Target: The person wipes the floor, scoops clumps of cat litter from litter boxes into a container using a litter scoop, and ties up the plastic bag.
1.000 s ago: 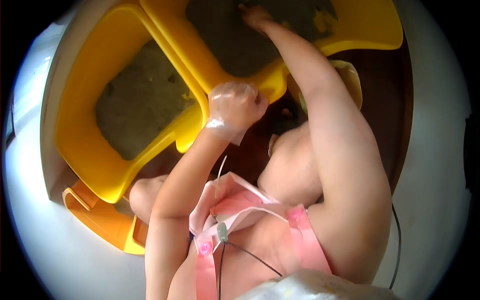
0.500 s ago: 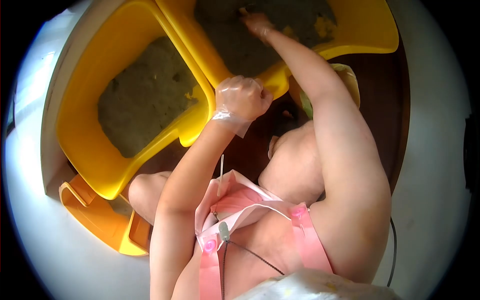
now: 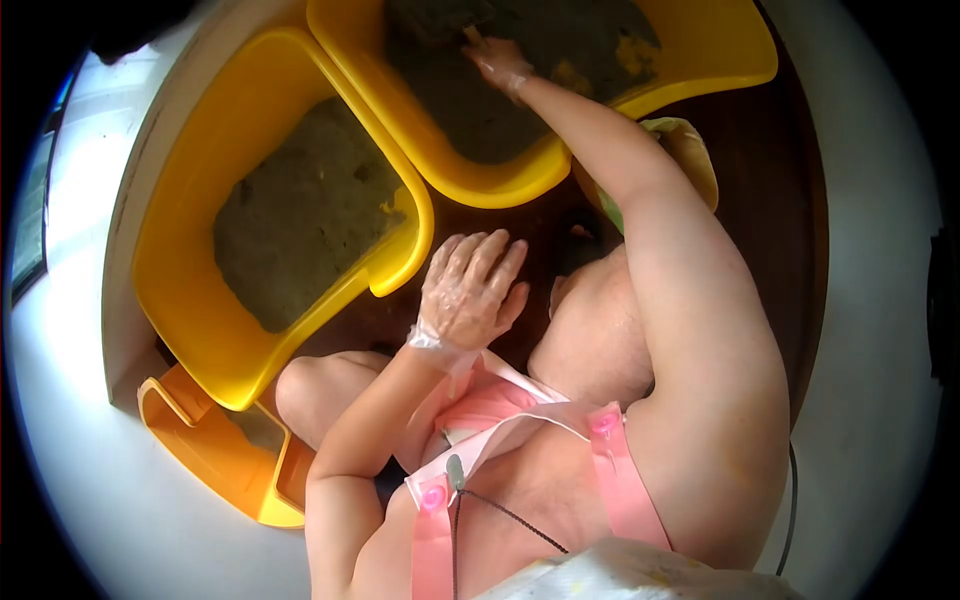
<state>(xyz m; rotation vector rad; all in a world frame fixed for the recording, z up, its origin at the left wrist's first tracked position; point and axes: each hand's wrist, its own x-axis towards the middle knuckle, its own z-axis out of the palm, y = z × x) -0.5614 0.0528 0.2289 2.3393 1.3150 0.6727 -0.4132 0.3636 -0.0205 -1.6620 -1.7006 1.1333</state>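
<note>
My left hand (image 3: 468, 290), in a clear thin glove, hovers above my lap with its fingers stretched out and nothing in it. Beyond it stand two yellow bins with dark grey contents, the left one (image 3: 180, 230) and the right one (image 3: 480, 185). My right hand (image 3: 498, 62), also in a clear glove, is over the grey contents of the right bin. Its fingers point to the upper left around a small light piece too small to name. Yellow bits (image 3: 635, 55) lie on the grey contents.
An orange plastic piece (image 3: 215, 450) is at the lower left. A bag-like container (image 3: 690, 160) stands behind my right forearm. A dark cable (image 3: 791, 510) runs down at the right. A pink and white apron (image 3: 500, 405) covers my lap.
My left hand has left the rim of the yellow bins, moved down toward my lap and opened from a fist. My right hand has shifted slightly down and left.
</note>
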